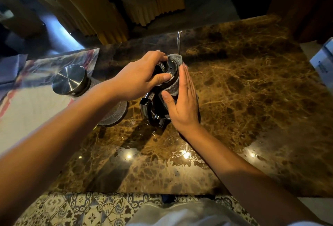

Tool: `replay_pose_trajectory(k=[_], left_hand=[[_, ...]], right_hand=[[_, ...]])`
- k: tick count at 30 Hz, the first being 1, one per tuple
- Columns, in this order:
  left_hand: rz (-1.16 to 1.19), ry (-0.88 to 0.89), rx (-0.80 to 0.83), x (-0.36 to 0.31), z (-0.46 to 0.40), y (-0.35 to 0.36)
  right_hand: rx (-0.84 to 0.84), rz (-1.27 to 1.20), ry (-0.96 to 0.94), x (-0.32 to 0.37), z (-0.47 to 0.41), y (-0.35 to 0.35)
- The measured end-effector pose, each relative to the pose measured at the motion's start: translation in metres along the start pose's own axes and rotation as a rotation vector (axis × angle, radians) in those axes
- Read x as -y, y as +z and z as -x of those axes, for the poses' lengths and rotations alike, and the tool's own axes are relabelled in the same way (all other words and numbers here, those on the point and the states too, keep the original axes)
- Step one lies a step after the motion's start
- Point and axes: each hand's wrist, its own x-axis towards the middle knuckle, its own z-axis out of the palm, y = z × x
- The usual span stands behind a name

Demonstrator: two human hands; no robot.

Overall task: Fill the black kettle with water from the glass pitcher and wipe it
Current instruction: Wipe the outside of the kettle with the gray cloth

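Wiping the filled kettle, lid held down.

My left hand [138,79] has its grip curled over the lid [168,67] of the black kettle [153,106], which stands on the marble surface [243,85] directly under it. My right hand [182,105] lies flat, fingers straight, pressing a grey cloth [173,87] to the kettle's side. The glass pitcher [115,114] sits just left of the grip, its steel cap [69,79] on. I judge the kettle heavy with water and slick; best steadied at lid or handle [146,110].
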Motion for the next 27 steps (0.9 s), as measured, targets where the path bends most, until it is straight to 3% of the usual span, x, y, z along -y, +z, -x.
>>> replay_pose_trajectory(k=[3, 10, 19, 27], left_hand=[[0.011, -0.003, 0.001, 0.0, 0.0, 0.0], [0.063, -0.004, 0.001, 0.0, 0.001, 0.003], [0.072, -0.011, 0.024, -0.002, 0.001, 0.003], [-0.073, -0.033, 0.024, -0.005, 0.004, 0.002]], right_hand=[[0.001, -0.003, 0.068, 0.003, 0.004, -0.001], [0.221, 0.013, 0.213, -0.019, 0.024, -0.026], [0.176, 0.086, 0.383, -0.01, 0.055, -0.014], [0.294, 0.261, 0.282, -0.026, 0.052, -0.034]])
